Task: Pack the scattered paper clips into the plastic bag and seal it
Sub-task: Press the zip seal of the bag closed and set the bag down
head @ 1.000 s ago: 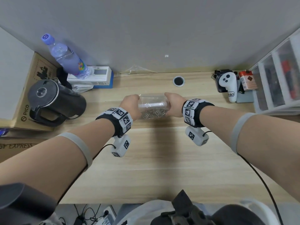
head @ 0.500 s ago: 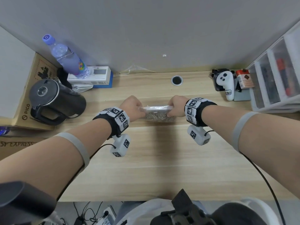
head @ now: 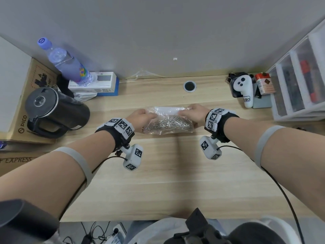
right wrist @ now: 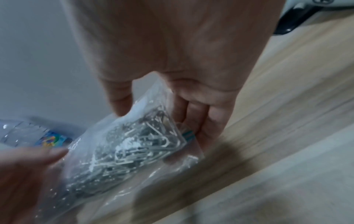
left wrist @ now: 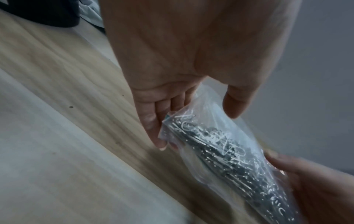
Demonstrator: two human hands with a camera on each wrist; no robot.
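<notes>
Bag (head: pixel 168 120), mid-desk (head: pixel 158 182): paper clips (head: pixel 168 123) all inside, none loose. Left hand (head: pixel 142 117) & right hand (head: pixel 195 114) pinch its ends. Seal: can't tell; likely remaining.

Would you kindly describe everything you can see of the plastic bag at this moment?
The plastic bag is clear, thin and crinkled, with a whitish strip along its far edge. It lies lengthwise on the wooden desk, its near part filled with a heap of silver paper clips. The left hand grips its left end and the right hand its right end, thumb on top and fingers beneath. Whether it is sealed cannot be told.
</notes>
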